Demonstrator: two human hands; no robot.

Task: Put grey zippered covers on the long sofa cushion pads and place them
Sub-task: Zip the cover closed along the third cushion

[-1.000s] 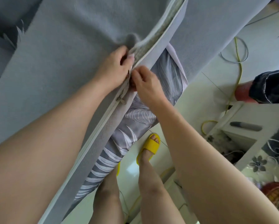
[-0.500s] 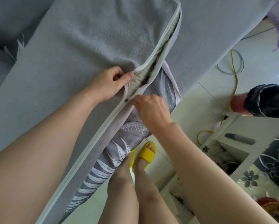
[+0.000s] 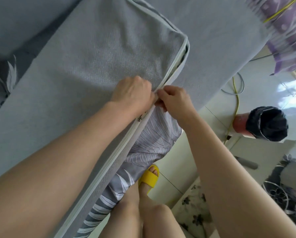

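Both hands pinch the grey cover above pale floor.

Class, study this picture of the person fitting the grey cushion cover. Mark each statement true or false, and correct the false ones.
1. The left hand and the right hand both grip the zipper edge of the grey fabric cushion cover. True.
2. The white zipper is closed right up to the cover's corner. False: a gap is open between the hands and the corner.
3. A yellow open-toed slipper is on the person's foot. True.
4. The red bin holds a white bag. False: it is a black bag.
5. Leaf-patterned grey cloth hangs below the cushion. True.
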